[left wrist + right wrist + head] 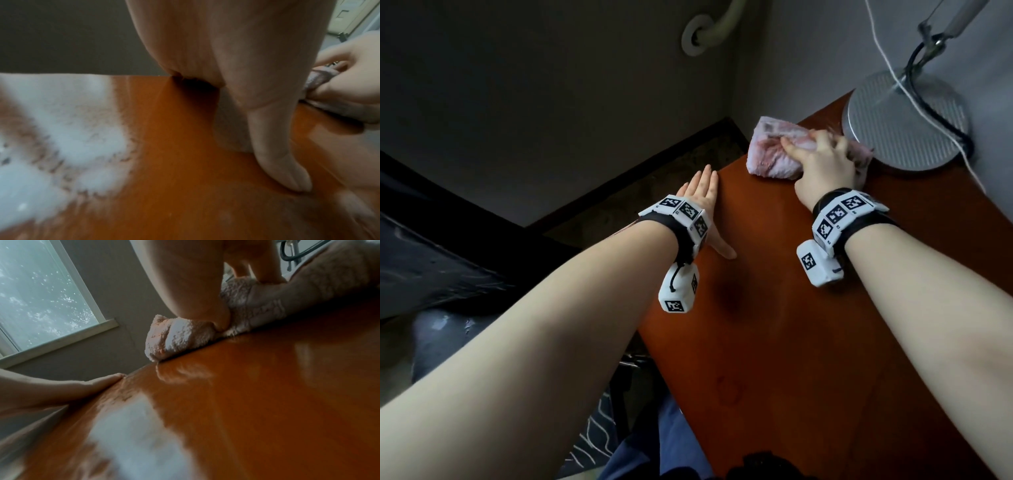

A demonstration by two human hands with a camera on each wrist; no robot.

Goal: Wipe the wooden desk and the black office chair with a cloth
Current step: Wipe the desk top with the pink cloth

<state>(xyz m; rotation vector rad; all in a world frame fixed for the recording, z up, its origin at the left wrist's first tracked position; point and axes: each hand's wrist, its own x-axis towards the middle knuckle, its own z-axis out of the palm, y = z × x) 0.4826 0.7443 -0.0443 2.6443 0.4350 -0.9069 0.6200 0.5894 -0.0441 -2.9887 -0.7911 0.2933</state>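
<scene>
Fluffy pink terry: cloth [777,150] bunched at far corner of desk [774,325], just beside round metal lamp base [905,128]. Judged soft, light, fully compliant; no risk of breakage. Likely to drag on glossy reddish-brown wood rather than slide freely if damp. Best taken from above, bunched under palm, with fingers curled into folds.

Right hand [823,161]: fingers curled, clamped on cloth, pressing it down onto desk. Confirmed in right wrist view, where pile bulges out beside thumb.

Left hand [705,205]: fingers straight and together, flat along near left edge of desk, thumb [285,173] splayed onto surface. Holding nothing; judged to be bracing only.

Black chair [431,253] at lower left, well apart from both hands, not yet touched by cloth.

Caution: lamp cords [935,113] trailing close to wiping path; possible snag.
</scene>
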